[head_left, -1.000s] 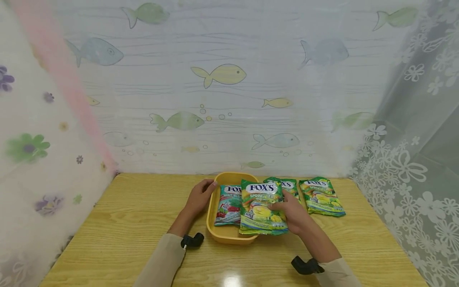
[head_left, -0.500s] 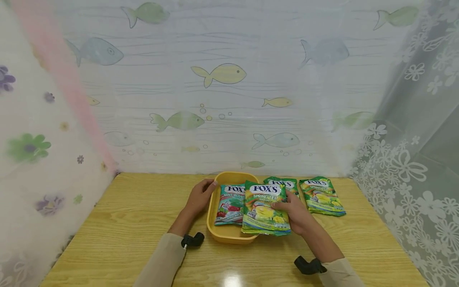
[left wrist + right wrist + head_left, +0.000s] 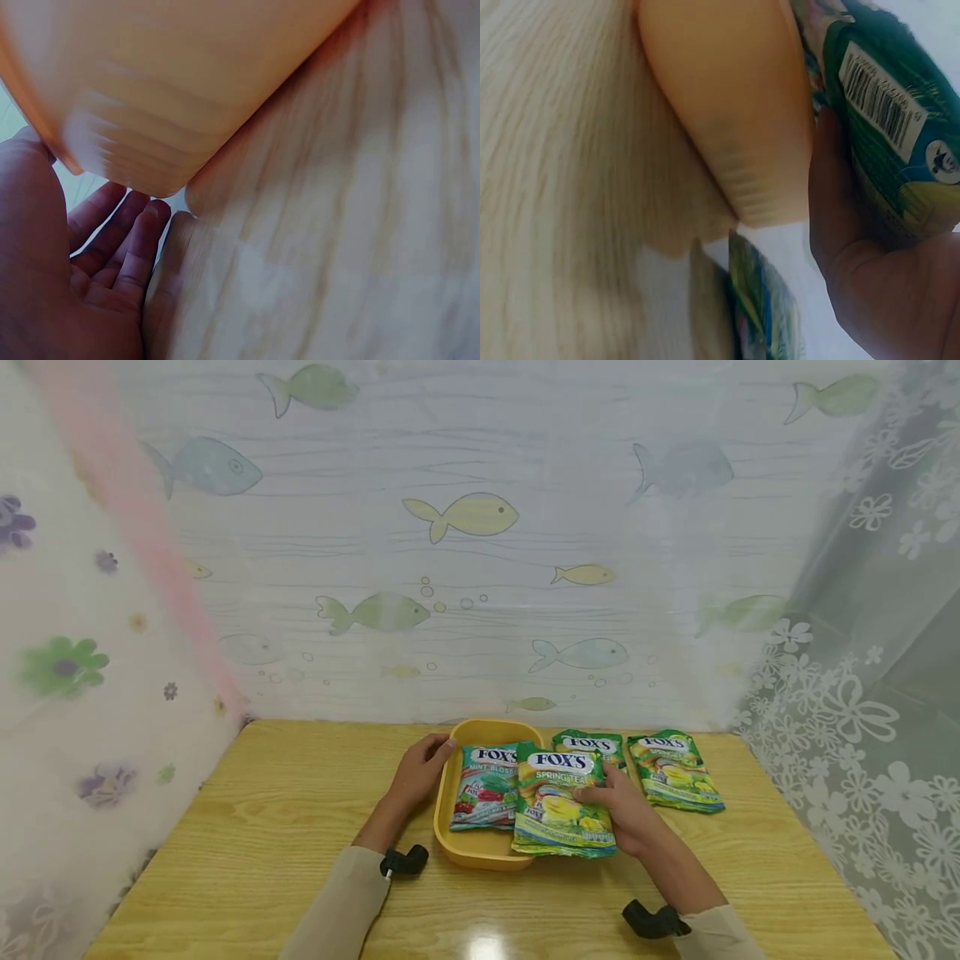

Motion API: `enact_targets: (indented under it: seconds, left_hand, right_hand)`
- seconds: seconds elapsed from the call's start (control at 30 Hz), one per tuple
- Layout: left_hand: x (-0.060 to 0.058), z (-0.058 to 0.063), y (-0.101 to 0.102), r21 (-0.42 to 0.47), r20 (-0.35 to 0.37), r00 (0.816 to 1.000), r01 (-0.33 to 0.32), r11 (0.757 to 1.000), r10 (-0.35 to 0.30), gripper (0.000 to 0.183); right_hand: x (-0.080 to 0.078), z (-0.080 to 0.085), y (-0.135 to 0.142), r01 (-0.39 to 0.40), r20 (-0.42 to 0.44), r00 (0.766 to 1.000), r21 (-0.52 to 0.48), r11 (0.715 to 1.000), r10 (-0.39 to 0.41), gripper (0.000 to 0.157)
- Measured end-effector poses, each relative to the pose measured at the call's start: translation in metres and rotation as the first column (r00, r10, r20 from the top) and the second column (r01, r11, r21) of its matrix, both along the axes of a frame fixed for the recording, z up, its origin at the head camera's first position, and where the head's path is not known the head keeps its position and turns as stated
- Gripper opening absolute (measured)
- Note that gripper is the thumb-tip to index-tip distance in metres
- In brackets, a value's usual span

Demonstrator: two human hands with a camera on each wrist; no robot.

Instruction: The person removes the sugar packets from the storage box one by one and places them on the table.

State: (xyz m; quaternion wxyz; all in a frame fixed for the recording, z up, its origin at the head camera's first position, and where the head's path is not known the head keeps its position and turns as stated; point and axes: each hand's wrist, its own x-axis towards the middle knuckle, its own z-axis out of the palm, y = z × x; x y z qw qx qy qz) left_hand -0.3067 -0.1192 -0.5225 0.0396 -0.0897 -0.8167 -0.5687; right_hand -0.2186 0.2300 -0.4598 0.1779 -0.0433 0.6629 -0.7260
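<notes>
My right hand (image 3: pixel 626 810) pinches a green and yellow candy bag (image 3: pixel 562 806) labelled Fox's Spring Tea, thumb across its front. The bag overlaps the right side of a yellow plastic tub (image 3: pixel 442 822) in the head view. In the right wrist view the bag's barcode side (image 3: pixel 885 105) shows above the thumb. A teal Fox's Mint Blossom bag (image 3: pixel 480 785) lies in the tub, its right edge hidden behind the held bag. My left hand (image 3: pixel 418 770) holds the tub's far left corner; in the left wrist view its thumb meets the rim and its fingers curl against the wall.
Two more Spring Tea bags lie on the wooden table (image 3: pixel 285 827) right of the tub: a partly hidden bag (image 3: pixel 588 743) behind the right hand, and another bag (image 3: pixel 675 772) farther right. A fish-patterned curtain (image 3: pixel 480 610) hangs at the table's back edge.
My right hand has drawn the Spring Tea bag a little rightward and down, uncovering more of the Mint Blossom bag. The left hand and the tub have stayed put.
</notes>
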Motion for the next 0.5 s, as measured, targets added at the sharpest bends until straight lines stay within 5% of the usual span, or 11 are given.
enact_targets:
  seconds: [0.5]
  left_hand:
    - [-0.002, -0.002, 0.000, 0.022, -0.009, 1.000, 0.023, 0.999, -0.023, 0.047]
  right_hand:
    - [0.007, -0.006, 0.024, 0.004, 0.049, 0.999, -0.039, 0.999, -0.002, 0.096]
